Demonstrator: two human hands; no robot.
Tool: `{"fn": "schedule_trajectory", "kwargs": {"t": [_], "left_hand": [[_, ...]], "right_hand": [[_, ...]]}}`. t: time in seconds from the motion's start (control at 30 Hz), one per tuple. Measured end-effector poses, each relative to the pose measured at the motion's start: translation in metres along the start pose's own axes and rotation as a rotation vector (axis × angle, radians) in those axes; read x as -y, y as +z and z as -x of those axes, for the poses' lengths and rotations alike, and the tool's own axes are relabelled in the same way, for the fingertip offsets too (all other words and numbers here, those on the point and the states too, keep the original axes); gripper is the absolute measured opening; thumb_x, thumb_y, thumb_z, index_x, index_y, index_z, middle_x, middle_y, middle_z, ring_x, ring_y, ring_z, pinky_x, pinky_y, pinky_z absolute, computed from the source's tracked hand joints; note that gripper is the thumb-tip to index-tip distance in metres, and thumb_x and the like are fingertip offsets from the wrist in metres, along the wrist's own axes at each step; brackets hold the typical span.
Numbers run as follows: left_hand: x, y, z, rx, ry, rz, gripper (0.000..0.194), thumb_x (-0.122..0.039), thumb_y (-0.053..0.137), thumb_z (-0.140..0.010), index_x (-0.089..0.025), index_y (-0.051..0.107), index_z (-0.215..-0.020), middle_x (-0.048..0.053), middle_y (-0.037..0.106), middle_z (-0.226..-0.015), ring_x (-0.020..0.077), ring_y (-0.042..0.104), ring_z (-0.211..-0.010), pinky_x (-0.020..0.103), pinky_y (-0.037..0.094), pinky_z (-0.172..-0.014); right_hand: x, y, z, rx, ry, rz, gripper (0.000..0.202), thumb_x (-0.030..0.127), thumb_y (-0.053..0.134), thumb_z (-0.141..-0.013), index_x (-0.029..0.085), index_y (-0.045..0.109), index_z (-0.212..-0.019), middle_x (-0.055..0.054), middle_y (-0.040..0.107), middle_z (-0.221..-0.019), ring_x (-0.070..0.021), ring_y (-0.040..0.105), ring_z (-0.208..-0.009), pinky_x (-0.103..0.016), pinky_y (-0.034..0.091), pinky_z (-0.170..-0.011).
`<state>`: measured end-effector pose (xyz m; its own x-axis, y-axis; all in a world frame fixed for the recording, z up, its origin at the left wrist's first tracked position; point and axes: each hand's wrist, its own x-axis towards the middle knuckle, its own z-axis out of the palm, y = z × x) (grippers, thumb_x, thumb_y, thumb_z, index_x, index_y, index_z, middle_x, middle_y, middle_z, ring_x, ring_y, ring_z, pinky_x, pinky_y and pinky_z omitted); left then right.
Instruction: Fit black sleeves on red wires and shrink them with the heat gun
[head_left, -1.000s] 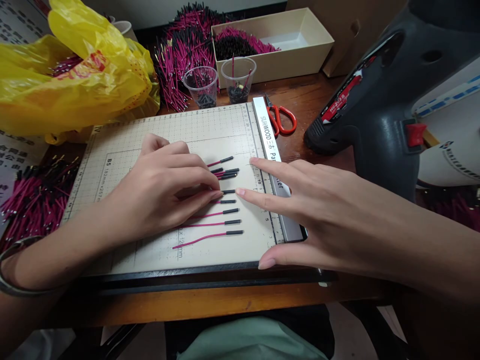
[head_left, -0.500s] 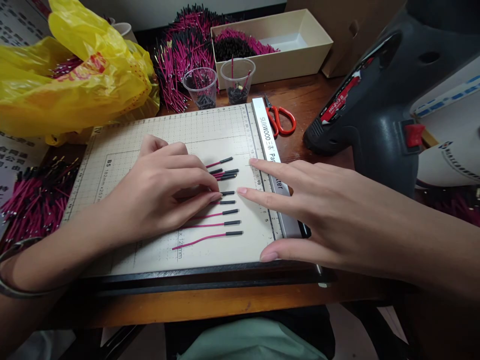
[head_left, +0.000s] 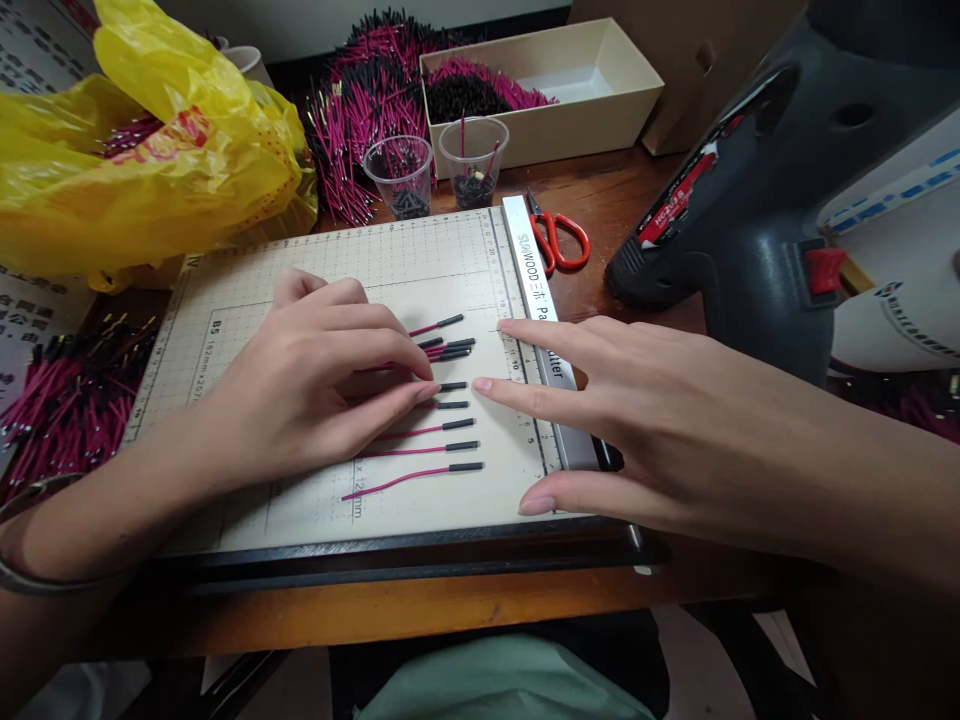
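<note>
My left hand (head_left: 322, 375) rests over the paper cutter board (head_left: 420, 500), thumb and fingertips pinched on a magenta wire with a black sleeve (head_left: 453, 386) whose end points right. Below it, several similar wires (head_left: 427, 472) lie side by side in a rough row, black ends to the right; my palm hides some of their left parts. Just above the pinch, a small bunch of wires (head_left: 454, 350) lies close together, partly under my fingers. My right hand (head_left: 637, 420) is spread open at the board's right side, its middle fingertip close to the pinched wire's black end, holding nothing.
Behind the board stand two clear cups (head_left: 474, 170) with black pieces, a cream box (head_left: 577, 115) and a heap of wires (head_left: 367, 110). Orange-handled scissors (head_left: 566, 245) lie near a dark heat gun (head_left: 750, 230) at right. A yellow bag (head_left: 172, 190) and more wires (head_left: 71, 410) are left.
Almost nothing differs. The whole view has shifted very slightly, while both hands and the wires keep their places on the board.
</note>
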<state>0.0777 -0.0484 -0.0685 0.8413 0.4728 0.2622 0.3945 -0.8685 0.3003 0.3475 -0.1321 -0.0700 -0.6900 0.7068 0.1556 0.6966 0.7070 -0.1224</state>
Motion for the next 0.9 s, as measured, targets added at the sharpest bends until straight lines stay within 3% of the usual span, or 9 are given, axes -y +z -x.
{"fn": "schedule_trajectory", "kwargs": {"t": [0.2, 0.4, 0.63, 0.77, 0.9], "left_hand": [[0.0004, -0.0011, -0.0019, 0.043, -0.010, 0.063, 0.014, -0.035, 0.065, -0.098, -0.028, 0.073, -0.090, -0.007, 0.077, -0.086, 0.0177, 0.060, -0.075, 0.040, 0.028, -0.077], [0.0003, -0.0015, -0.0029, 0.056, -0.020, 0.074, 0.014, -0.034, 0.064, -0.098, -0.029, 0.073, -0.088, -0.008, 0.076, -0.084, 0.0175, 0.059, -0.074, 0.040, 0.027, -0.076], [-0.0007, -0.0026, -0.0013, 0.071, -0.045, 0.044, 0.021, -0.036, 0.059, -0.101, -0.028, 0.074, -0.088, -0.006, 0.077, -0.084, 0.0172, 0.059, -0.076, 0.040, 0.029, -0.079], [-0.0004, -0.0009, 0.0000, 0.075, -0.058, 0.027, 0.021, -0.036, 0.059, -0.100, -0.028, 0.075, -0.089, -0.005, 0.078, -0.084, 0.0177, 0.060, -0.077, 0.040, 0.030, -0.080], [-0.0012, -0.0006, -0.0001, 0.056, -0.044, 0.024, 0.019, -0.035, 0.061, -0.100, -0.029, 0.075, -0.089, -0.005, 0.077, -0.083, 0.0182, 0.060, -0.077, 0.040, 0.029, -0.079]], "right_hand": [[0.0009, -0.0014, 0.0013, 0.085, 0.083, -0.140, 0.062, 0.065, 0.041, -0.102, 0.026, 0.061, -0.147, -0.024, 0.045, -0.160, -0.0486, 0.061, -0.131, -0.068, 0.056, -0.095], [-0.0004, -0.0036, 0.0018, 0.160, 0.132, -0.295, 0.065, 0.068, 0.046, -0.100, 0.029, 0.055, -0.152, -0.023, 0.031, -0.168, -0.0478, 0.041, -0.151, -0.071, 0.047, -0.110], [-0.0025, -0.0050, -0.0028, 0.192, 0.143, -0.371, 0.068, 0.069, 0.049, -0.098, 0.028, 0.055, -0.153, -0.021, 0.030, -0.169, -0.0440, 0.032, -0.157, -0.068, 0.042, -0.117], [-0.0026, -0.0080, -0.0041, 0.246, 0.178, -0.414, 0.073, 0.074, 0.050, -0.095, 0.030, 0.054, -0.153, -0.019, 0.022, -0.174, -0.0447, 0.026, -0.159, -0.067, 0.040, -0.118], [-0.0010, -0.0090, -0.0032, 0.239, 0.183, -0.401, 0.072, 0.073, 0.047, -0.097, 0.028, 0.054, -0.154, -0.020, 0.023, -0.173, -0.0462, 0.026, -0.159, -0.068, 0.041, -0.118]]}}
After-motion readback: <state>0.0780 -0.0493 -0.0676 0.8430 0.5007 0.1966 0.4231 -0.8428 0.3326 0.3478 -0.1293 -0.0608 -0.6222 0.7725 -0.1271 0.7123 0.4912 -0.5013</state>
